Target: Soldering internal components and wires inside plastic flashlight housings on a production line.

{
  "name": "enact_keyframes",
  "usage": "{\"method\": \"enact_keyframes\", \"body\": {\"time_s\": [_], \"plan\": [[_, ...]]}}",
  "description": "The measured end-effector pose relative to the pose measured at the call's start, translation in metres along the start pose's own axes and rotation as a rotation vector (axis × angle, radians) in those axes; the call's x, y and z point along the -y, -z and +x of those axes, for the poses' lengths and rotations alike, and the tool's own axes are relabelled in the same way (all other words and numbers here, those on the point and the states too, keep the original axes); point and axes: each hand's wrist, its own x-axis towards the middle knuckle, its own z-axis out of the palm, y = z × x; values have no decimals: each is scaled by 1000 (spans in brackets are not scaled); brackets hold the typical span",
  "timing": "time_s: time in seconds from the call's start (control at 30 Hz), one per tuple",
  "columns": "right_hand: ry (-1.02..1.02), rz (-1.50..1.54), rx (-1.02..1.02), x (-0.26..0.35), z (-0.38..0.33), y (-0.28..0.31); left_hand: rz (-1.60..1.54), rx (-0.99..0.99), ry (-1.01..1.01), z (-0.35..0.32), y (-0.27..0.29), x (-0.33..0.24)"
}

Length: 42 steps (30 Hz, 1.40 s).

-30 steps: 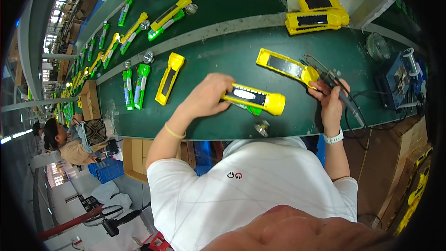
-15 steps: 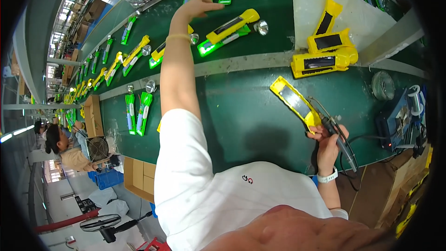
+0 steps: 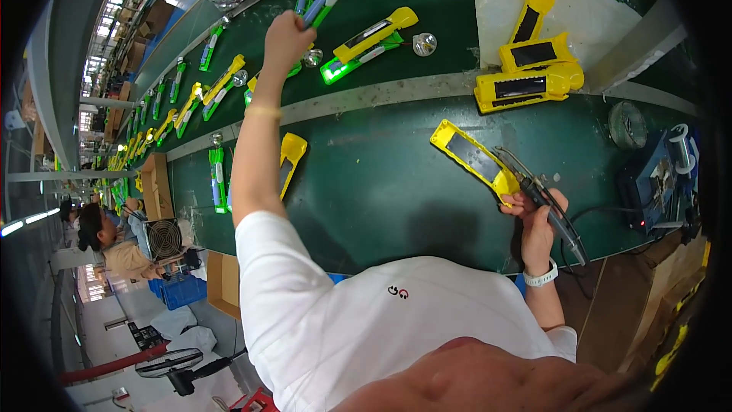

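Note:
My left hand (image 3: 287,37) is closed around the end of a green flashlight half (image 3: 329,1) with a blue battery in it, raised over the far side of the bench. Closed too, my right hand (image 3: 537,217) holds a soldering iron (image 3: 560,223) and pinches the end of a yellow flashlight half (image 3: 474,159) with a dark panel. Beyond my left wrist, a yellow half (image 3: 377,33) lies across a lit green half (image 3: 339,69), with a round reflector (image 3: 424,44) beside them. My left forearm partly covers another yellow half (image 3: 290,159) on the near bench.
Several yellow halves (image 3: 526,88) are stacked by a white sheet (image 3: 579,8). At right stand a blue soldering station (image 3: 644,191) and a solder spool (image 3: 684,156). A grey rail (image 3: 381,98) crosses the green bench. A co-worker (image 3: 114,240) sits at far left near a fan (image 3: 164,238).
My left hand has taken hold of a green flashlight half at the far row and drawn it back toward the left. My right hand still holds the soldering iron and yellow half.

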Motion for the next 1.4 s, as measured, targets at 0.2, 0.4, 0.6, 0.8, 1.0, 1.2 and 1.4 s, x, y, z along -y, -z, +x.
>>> {"method": "enact_keyframes", "body": {"time_s": [0.2, 0.4, 0.6, 0.8, 1.0, 1.2, 1.4], "plan": [[-178, 54, 30, 3, 10, -6, -534, 262, -560, -204, 42, -75], [-37, -89, 65, 5, 35, -29, -515, 221, -489, -257, 25, -113], [227, 211, -130, 5, 3, -5, -435, -63, -692, -262, 14, -142], [98, 163, -96, 3, -35, -10, -751, 106, -583, -258, -5, -158], [1, 85, -52, 3, -30, -25, -621, 295, -497, -251, 13, -168], [-8, 25, -34, 3, -26, -20, -627, 382, -291, -244, 22, -178], [4, -56, -9, 1, -28, -22, -551, 467, -307, -235, 30, -181]]}}
